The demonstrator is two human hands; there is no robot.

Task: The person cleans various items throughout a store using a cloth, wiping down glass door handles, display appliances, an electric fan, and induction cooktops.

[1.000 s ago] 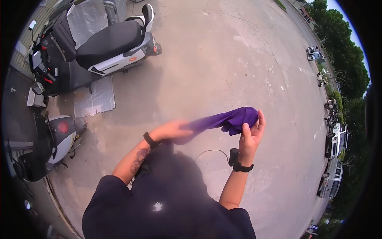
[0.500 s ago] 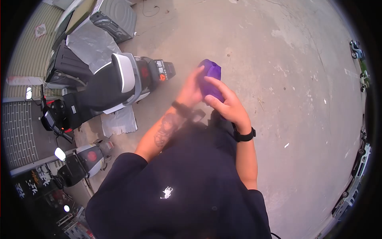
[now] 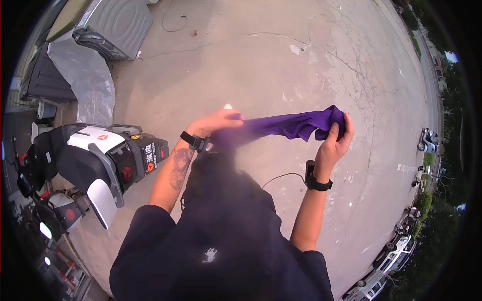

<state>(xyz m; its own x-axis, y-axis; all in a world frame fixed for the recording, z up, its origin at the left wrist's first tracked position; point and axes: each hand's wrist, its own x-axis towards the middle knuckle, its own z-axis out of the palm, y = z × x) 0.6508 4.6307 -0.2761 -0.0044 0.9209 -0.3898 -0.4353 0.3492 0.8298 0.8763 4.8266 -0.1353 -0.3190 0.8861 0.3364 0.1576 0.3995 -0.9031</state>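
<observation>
A purple cloth stretches between my two hands, above the concrete ground. Its left end is smeared and in part hidden at my left hand, whose fingers are closed on it. My right hand pinches the bunched right end between thumb and fingers. Folds hang from the cloth near that side. A small white round thing shows just beyond my left fingers; I cannot make out what it is. Both wrists wear black straps, and a cable runs from the right one.
An electric scooter stands to my left, with another behind it. A grey appliance casing and a silver sheet lie at the upper left. Parked cars line the far right. Cracked concrete spreads ahead.
The purple cloth, bundled between my hands before, is now drawn out lengthwise. My hands have moved apart, left hand leftward and right hand rightward. The view has shifted too.
</observation>
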